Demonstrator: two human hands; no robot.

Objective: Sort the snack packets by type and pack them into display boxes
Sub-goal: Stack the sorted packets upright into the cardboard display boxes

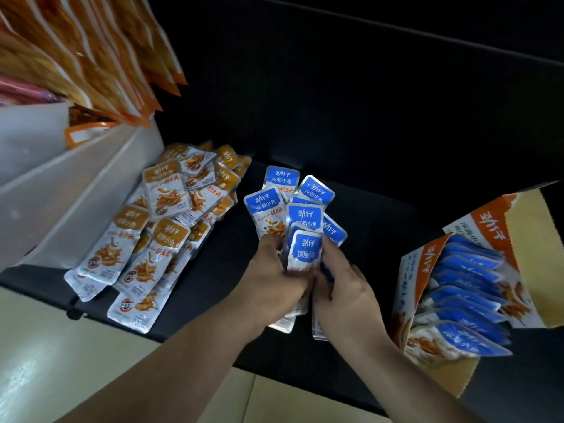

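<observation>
Several blue-topped snack packets [300,215] are fanned out in the middle of the black surface. My left hand [276,279] grips the lower ends of this fan, thumb on top. My right hand [341,291] pinches the front blue packet [305,250] from the right side. A pile of brown-topped packets [171,215] lies to the left, loose and overlapping. At the right stands an open orange and white display box [488,221], tilted, with a row of blue packets [470,288] packed inside it.
A white plastic bin [61,184] stands at the left. Above it hang large orange snack bags [91,56]. The black surface [381,215] ends near me, with pale floor tiles [45,346] below. A dark wall rises behind.
</observation>
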